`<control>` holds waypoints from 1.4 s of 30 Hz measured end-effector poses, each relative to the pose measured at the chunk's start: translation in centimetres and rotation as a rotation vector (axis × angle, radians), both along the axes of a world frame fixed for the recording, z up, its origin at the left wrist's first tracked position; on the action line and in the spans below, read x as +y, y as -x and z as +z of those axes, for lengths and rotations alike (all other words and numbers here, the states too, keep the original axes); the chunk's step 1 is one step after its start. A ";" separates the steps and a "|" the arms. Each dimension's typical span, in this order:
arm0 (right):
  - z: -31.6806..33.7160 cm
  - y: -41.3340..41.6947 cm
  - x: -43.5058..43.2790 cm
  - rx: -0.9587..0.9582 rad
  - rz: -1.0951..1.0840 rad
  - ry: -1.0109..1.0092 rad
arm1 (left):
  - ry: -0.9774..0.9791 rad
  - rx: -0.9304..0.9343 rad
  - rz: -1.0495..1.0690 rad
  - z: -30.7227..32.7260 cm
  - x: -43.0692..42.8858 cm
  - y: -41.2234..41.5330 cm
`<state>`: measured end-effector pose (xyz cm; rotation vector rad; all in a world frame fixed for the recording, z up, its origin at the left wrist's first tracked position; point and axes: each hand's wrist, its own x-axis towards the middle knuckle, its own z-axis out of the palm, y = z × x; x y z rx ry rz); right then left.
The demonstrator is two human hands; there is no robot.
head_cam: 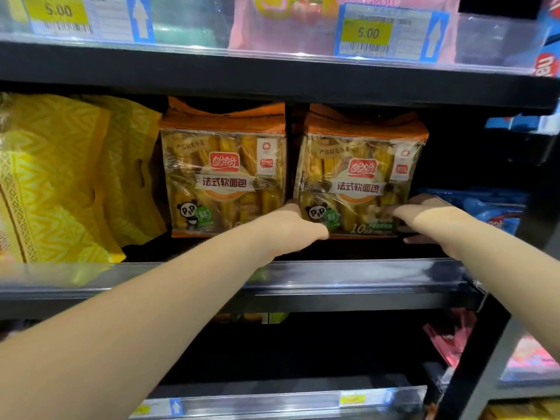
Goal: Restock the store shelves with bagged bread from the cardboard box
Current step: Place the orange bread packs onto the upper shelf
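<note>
Left hand and right hand grip the lower corners of an orange soft-bread bag, upright on the middle shelf beside a matching bag. At least two look stocked; the cardboard box is out of view, so what is left is unclear.

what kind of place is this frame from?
Most likely a grocery or convenience store aisle. It has stacked dark shelves with clear front rails, a yellow 5.00 price tag with a barcode, and matching bread bags facing outward side by side.
</note>
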<state>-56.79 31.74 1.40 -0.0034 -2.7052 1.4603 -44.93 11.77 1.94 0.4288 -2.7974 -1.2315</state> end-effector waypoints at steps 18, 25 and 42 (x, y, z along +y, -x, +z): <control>-0.8 -0.2 -0.5 0.081 0.069 -0.190 | -0.023 -0.042 0.004 0.2 0.0 0.2; -0.6 -0.4 -0.2 0.035 0.143 -0.256 | 0.082 -0.088 -0.021 0.5 0.3 0.1; 0.5 -2.2 0.0 0.013 0.189 -0.400 | 0.112 -0.059 -0.028 1.0 0.4 -0.7</control>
